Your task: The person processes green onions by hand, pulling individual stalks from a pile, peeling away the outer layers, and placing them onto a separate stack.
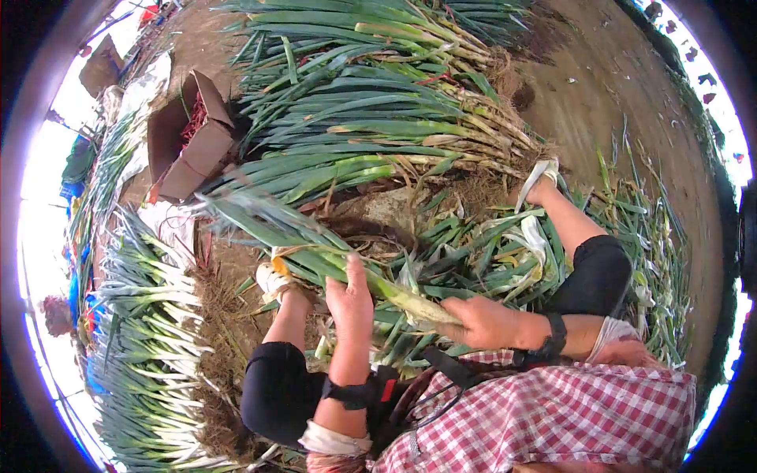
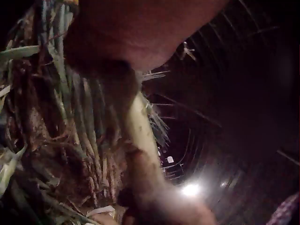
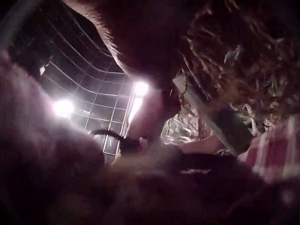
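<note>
A long green onion slants across the person's lap, its leaves spreading to the upper left. Partway along, the left hand grips the stalk, thumb pointing up. At the pale lower end, the right hand holds the stalk between thumb and curled fingers. From the left wrist, the pale onion shaft runs down to the blurred right hand. The right wrist view is dark and blurred, and the onion is hard to make out there.
Heaped onions with roots lie ahead. A row of white-stemmed onions lies at left, near a cardboard box holding red strips. Stripped leaves litter the ground between the feet, with more at right.
</note>
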A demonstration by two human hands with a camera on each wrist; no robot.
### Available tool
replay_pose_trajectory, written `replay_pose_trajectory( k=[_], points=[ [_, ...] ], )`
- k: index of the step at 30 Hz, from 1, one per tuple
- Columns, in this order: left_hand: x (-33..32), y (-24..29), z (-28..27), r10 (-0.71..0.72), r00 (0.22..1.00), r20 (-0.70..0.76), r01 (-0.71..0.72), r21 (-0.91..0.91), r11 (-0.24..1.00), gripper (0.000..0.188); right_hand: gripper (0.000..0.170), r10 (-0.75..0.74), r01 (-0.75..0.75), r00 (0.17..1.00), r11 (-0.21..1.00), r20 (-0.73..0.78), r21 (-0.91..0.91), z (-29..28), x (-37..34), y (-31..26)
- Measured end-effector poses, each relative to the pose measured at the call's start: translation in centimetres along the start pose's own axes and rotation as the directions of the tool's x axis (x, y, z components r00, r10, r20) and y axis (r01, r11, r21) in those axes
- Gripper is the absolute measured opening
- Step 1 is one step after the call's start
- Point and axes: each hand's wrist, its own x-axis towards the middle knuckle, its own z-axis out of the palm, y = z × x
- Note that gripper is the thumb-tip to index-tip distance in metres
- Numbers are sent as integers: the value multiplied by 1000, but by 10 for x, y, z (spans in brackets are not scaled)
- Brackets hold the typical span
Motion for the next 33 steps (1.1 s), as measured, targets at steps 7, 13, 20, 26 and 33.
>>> replay_pose_trajectory(
  k=[7, 13, 20, 26, 33],
  points=[
    [6, 63, 9, 378, 890, -253, -439, -262, 859, 40, 44, -67, 13, 907, 991, -415, -132, 31, -23, -13],
    [55, 43, 62, -206, 952, -225, 89, -443, 892, 39, 40, 31, 88, 787, 983, -616, 161, 34, 6, -13],
    [-30, -130, 83, -232, 709, 666, 164, 165, 973, 25, 38, 221, 162, 737, 860, -639, 485, -18, 58, 77],
    [-59, -54, 25, -183, 734, 654, 121, 138, 983, 25, 35, 273, 264, 775, 679, -569, 685, -34, 36, 40],
    [46, 3, -13, -91, 981, 169, 156, -424, 892, 22, 43, -79, 188, 738, 978, -670, 92, -16, -9, 13]
  ],
)
